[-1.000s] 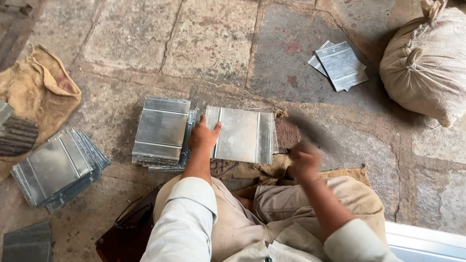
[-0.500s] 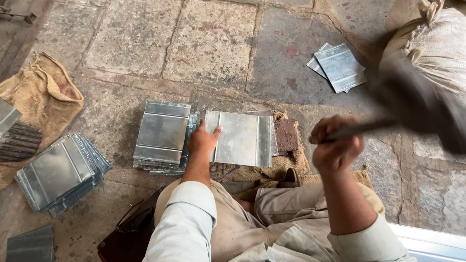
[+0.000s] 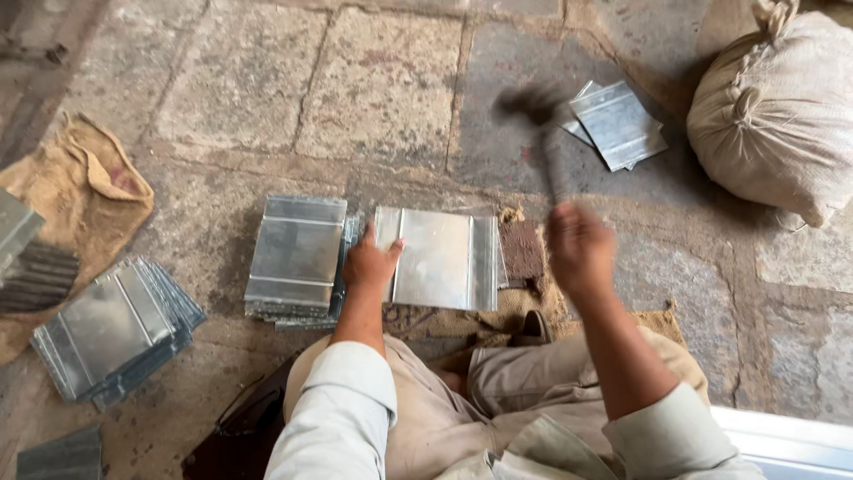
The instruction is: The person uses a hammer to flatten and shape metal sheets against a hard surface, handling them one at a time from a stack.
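Left hand [image 3: 371,265] of mine lies flat and spread on the left edge of a shiny metal sheet [image 3: 444,258], palm pressing it down, fingers loose rather than curled round anything. That sheet rests on a brown block [image 3: 522,251] and a scrap of burlap [image 3: 533,307] just ahead of my knees, its ribbed folds running away from me. At nine o'clock from the sheet, touching its edge, sits a neat stack of like sheets [image 3: 295,258].

Right hand [image 3: 579,249] of mine is closed in a fist round the handle of a hammer [image 3: 544,133]; the hammer is blurred, its dark head up at twelve o'clock from my fist, well clear of the sheet.

Farther off at nine o'clock a fanned pile of sheets [image 3: 111,329] lies on the stone floor [image 3: 373,98], with a limp burlap sack [image 3: 75,191] beyond it at ten o'clock. At one o'clock from my right fist a few loose sheets [image 3: 617,124] lie on the stone, and at two o'clock a full, tied sack [image 3: 773,116] slumps. My pale sleeves and trousers fill the view at six o'clock.
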